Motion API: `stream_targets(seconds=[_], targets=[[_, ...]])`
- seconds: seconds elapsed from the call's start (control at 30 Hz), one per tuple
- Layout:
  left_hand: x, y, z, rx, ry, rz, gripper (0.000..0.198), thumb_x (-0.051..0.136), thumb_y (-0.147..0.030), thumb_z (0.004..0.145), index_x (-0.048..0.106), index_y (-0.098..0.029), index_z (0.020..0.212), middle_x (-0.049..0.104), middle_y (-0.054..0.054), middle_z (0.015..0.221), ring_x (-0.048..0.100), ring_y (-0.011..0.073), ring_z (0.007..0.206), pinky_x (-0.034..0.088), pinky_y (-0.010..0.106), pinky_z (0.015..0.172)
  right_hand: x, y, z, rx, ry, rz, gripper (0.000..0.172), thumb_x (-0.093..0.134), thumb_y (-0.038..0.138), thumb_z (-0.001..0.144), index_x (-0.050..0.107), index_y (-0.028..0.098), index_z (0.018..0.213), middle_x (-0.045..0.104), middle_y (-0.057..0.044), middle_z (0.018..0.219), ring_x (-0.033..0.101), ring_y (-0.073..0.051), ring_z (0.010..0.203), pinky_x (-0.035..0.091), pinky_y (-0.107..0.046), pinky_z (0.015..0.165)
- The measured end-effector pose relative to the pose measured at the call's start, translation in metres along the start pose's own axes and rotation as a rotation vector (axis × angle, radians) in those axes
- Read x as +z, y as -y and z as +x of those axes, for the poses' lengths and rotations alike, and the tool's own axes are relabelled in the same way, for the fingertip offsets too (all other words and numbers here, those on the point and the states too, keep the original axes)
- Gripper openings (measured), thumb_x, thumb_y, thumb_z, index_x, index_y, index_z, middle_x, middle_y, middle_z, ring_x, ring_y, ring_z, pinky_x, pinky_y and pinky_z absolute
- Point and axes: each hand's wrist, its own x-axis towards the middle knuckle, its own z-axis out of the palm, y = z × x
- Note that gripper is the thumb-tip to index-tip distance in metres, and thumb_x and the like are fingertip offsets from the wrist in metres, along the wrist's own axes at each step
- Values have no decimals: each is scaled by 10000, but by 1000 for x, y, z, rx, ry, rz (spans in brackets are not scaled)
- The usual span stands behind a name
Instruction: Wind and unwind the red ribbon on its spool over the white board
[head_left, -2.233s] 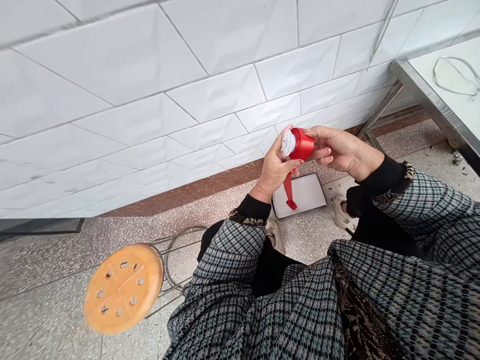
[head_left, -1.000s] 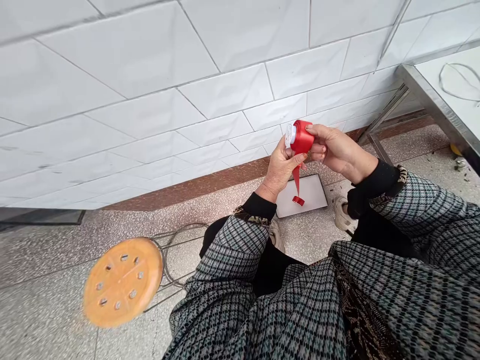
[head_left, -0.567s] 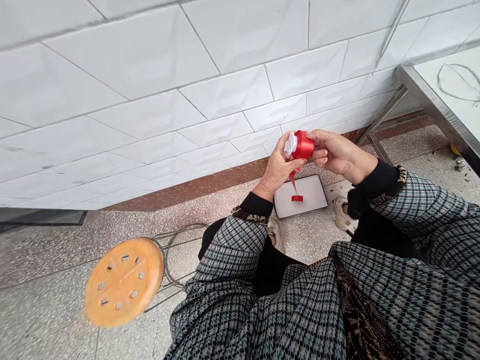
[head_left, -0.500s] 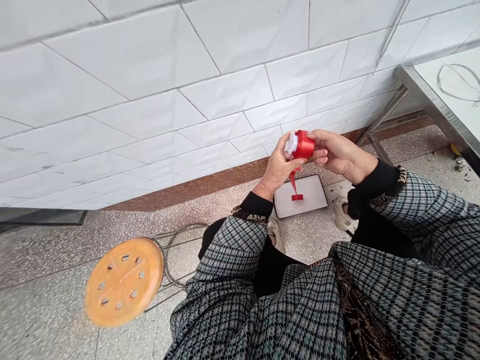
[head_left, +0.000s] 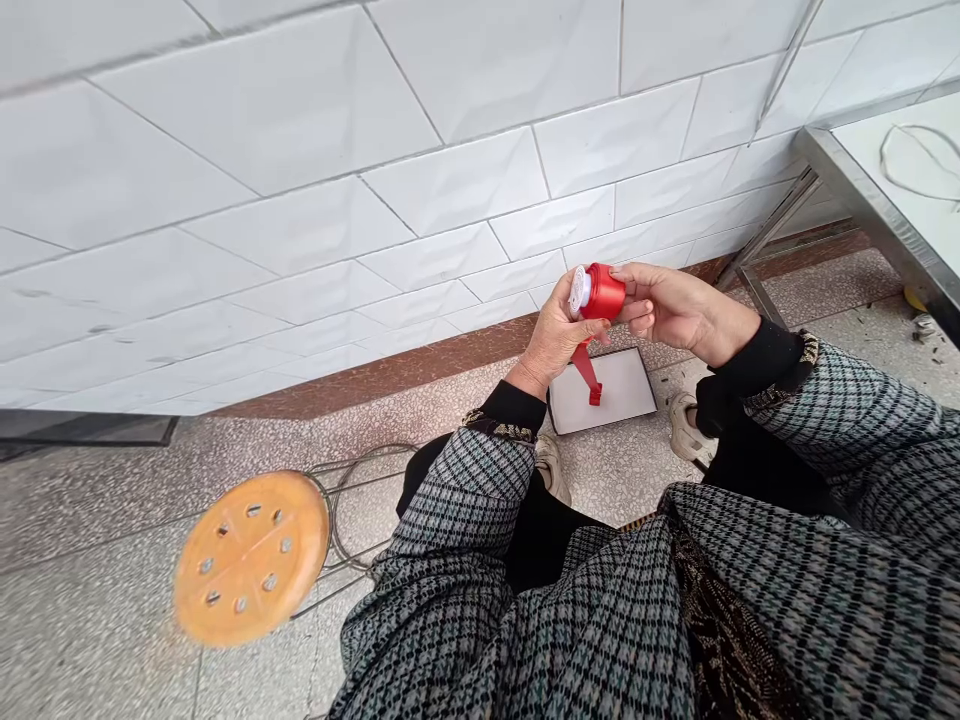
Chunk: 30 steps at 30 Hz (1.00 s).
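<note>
A: What do the hands hold?
B: The left hand [head_left: 551, 335] is closed around one end of a red ribbon roll [head_left: 606, 292], near its white round face [head_left: 580, 290]. Its thumb lies along the lower side.
A: And the right hand [head_left: 679, 305]?
B: It grips the other end, with the thumb on the upper edge and the fingers half bent.
A: So where is the roll exactly?
B: In the air, between both hands, a little tilted. From under it hangs a loose ribbon end [head_left: 585, 372], curled at the tip.
A: What is behind this ribbon?
B: A white panel with dark rim [head_left: 626, 385], on the floor [head_left: 600, 485] near the shoes. Whether the ribbon touches it, I cannot tell.
A: And farther away?
B: An orange stool [head_left: 251, 560] to the left, a white tiled wall [head_left: 450, 150] in front, and to the right a bench [head_left: 926, 200] carrying a thin wire loop [head_left: 886, 165].
</note>
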Motion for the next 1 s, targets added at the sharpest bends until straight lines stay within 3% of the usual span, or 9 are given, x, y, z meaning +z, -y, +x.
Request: stream_targets(seconds=[0.17,0.27,0.4,0.6,0.67,0.77,0.9,1.0], targets=[[13,1,-4,-36,-64,-144,669,997,-432,697,629,-255,1227,642,-86,721,522,58,485,617,280,615,13,-16,-1,-199,-103,-201,268,815,277,940,597,185,815,483,57,534,407,-71,469,357,-181,430],[19,1,-5,-62,-75,-163,654,1003,-458,686,631,-224,1171,684,-58,752,634,93,583,639,304,701,14,-18,3,-267,-197,-212,328,777,240,951,537,200,731,444,65,481,381,-72,439,347,-189,424],[19,5,-4,-67,-71,-106,716,995,-442,695,632,-212,1267,757,-7,871,735,144,780,635,317,794,7,-10,7,-194,-181,-68,258,704,238,991,537,206,797,373,91,484,305,-70,421,323,-181,400],[5,12,-1,-36,-63,80,870,945,-364,768,523,-293,1525,714,-40,763,642,131,598,564,299,635,-4,-2,12,-56,-123,73,151,671,173,990,538,197,925,403,89,573,246,-41,430,250,-138,374],[3,9,-1,-13,-42,90,989,962,-325,741,457,-339,1591,750,-21,877,639,131,612,561,303,622,-6,-1,12,-3,-94,92,168,675,167,980,520,204,927,389,90,583,244,-40,430,242,-134,367],[1,5,0,1,-16,93,1053,1003,-289,651,487,-344,1567,772,21,1091,629,113,628,561,295,606,-8,1,10,49,-72,121,174,676,143,960,516,206,934,393,86,597,244,-38,429,235,-130,355],[-1,5,0,-63,-16,88,964,997,-318,652,524,-300,1492,731,-11,876,616,110,563,565,299,595,-5,3,6,89,-81,158,114,613,142,999,534,189,931,376,91,577,233,-39,426,227,-126,351],[0,7,0,-97,-10,46,880,970,-354,712,510,-313,1461,642,-70,727,562,96,491,550,306,583,0,-2,5,27,-92,153,91,614,165,1030,566,181,954,417,87,583,255,-40,430,252,-130,368]])
